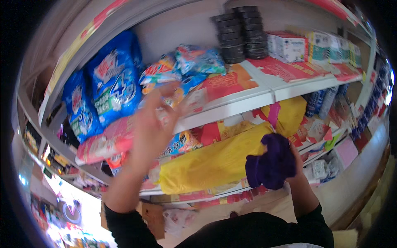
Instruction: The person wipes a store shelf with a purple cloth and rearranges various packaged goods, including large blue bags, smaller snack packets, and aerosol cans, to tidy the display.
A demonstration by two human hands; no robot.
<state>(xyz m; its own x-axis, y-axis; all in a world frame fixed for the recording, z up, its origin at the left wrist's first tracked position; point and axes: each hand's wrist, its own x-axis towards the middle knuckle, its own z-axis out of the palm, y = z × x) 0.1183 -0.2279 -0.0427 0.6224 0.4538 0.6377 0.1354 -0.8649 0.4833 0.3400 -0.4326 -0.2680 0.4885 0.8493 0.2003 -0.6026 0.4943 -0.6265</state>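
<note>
My right hand [296,162] grips a bunched dark purple cloth [274,162], which covers most of its fingers. Behind and left of the cloth, a long yellow wrapped bundle [214,158] lies slantwise across the lower shelf. Another yellow piece [288,116] with a pink band [273,114] shows just above the cloth. Blurred by motion, my left hand [155,116] is raised in front of the upper shelf edge. Its fingers are apart, and I see nothing in them. Detergent packets [161,73] lie on the shelf behind it.
On the upper shelf [229,107] stand large blue detergent bags [113,77], two stacks of black round items [240,34] and several boxes [288,46]. Blue cans [321,100] stand lower right. A cardboard box [153,217] and a plastic bag [178,218] rest on the floor.
</note>
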